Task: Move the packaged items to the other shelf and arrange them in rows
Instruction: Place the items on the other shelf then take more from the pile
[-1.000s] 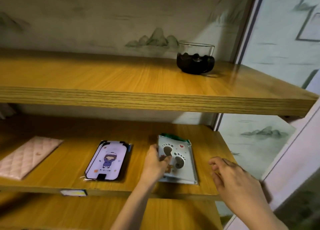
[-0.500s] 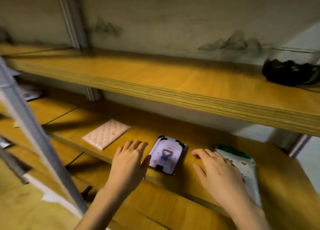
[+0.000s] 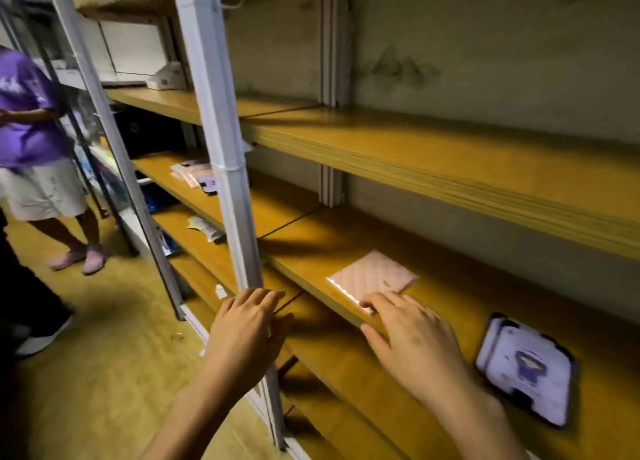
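Note:
A pink quilted package point(image 3: 374, 277) lies flat on the middle wooden shelf point(image 3: 460, 307). To its right on the same shelf lies a phone-case package with a purple cartoon figure point(image 3: 526, 367). My right hand point(image 3: 412, 338) hovers over the shelf's front edge, fingers spread, fingertips at the pink package's near corner, holding nothing. My left hand point(image 3: 247, 335) is open in front of the grey upright post point(image 3: 221, 154), empty. Further left, on the neighbouring shelf section, lie several small packages point(image 3: 199, 175).
An upper wooden shelf point(image 3: 450, 161) overhangs the middle one. A person in a purple shirt point(image 3: 31, 120) stands on the wooden floor at the left. More packets point(image 3: 206, 229) lie on a lower left shelf. A white box point(image 3: 166, 76) sits on the far upper shelf.
The view has swung left along the shelving. Both hands moved left: the right hand went from the footprint package to the pink package's corner; the left hand passed the cartoon package toward the post.

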The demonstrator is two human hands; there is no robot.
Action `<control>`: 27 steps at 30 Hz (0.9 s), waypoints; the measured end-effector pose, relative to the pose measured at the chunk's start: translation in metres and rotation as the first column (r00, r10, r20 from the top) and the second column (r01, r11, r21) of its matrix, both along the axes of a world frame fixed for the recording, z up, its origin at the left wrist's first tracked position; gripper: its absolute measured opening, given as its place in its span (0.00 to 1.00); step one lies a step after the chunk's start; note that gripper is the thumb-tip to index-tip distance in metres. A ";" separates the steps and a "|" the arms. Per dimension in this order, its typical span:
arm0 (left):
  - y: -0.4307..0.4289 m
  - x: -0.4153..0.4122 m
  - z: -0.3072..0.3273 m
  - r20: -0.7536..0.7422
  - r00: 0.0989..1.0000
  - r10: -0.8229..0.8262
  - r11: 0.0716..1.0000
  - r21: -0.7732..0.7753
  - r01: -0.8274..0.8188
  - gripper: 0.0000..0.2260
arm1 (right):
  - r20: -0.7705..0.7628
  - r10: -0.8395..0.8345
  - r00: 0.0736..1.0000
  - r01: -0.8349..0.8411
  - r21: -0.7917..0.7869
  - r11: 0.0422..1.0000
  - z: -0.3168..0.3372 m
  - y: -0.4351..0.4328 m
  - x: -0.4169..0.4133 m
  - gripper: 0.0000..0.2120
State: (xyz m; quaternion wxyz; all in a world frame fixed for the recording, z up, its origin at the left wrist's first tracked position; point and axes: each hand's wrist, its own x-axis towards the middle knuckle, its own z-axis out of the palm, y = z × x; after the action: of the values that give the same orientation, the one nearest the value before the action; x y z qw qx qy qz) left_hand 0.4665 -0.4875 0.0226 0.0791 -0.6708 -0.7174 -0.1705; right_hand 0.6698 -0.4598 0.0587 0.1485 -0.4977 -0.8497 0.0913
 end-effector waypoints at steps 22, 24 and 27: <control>0.064 -0.312 -0.013 0.095 0.991 0.090 0.996 0.013 -0.092 0.19 | -0.059 0.124 0.990 -0.126 -0.019 0.992 -0.019 0.094 -0.342 0.18; 0.082 -0.335 -0.016 0.092 0.992 0.091 0.996 0.004 -0.092 0.20 | -0.065 0.123 0.990 -0.124 -0.022 0.992 -0.021 0.117 -0.365 0.18; 0.118 -0.370 -0.019 0.064 0.994 0.085 0.996 -0.006 -0.085 0.20 | -0.063 0.110 0.992 -0.111 -0.009 0.994 -0.023 0.155 -0.399 0.17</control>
State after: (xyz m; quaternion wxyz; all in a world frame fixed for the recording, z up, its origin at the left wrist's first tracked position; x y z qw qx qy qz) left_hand 0.0962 -0.3700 0.0035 0.0622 -0.6340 -0.7477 -0.1873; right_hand 0.2712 -0.3044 0.0357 0.1667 -0.4477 -0.8702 0.1202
